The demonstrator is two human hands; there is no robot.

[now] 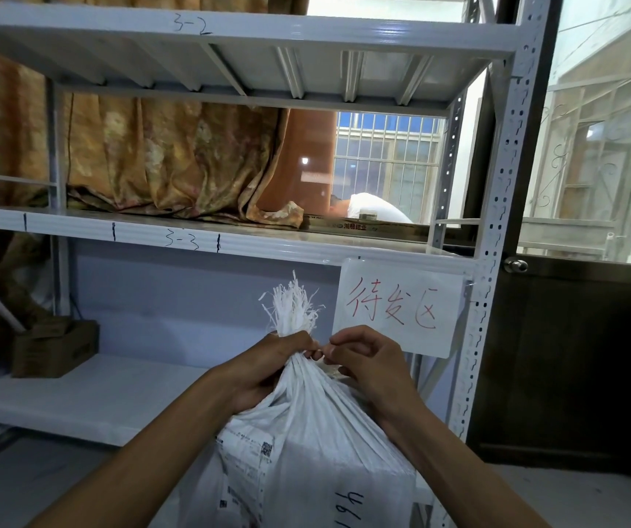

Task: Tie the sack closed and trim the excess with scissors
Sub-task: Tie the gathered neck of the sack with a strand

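While my left hand (268,369) grips the gathered neck of the sack (317,443), which stands before the shelf rack (230,242), my right hand (371,362) pinches the neck just beside it. I'd hold the bunch tight and cinch well below the frayed ends (293,306).

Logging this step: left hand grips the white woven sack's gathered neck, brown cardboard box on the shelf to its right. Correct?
No: the head view shows the brown cardboard box on the pale metal shelf left of the white woven sack, not right. The left hand does grip its gathered neck.
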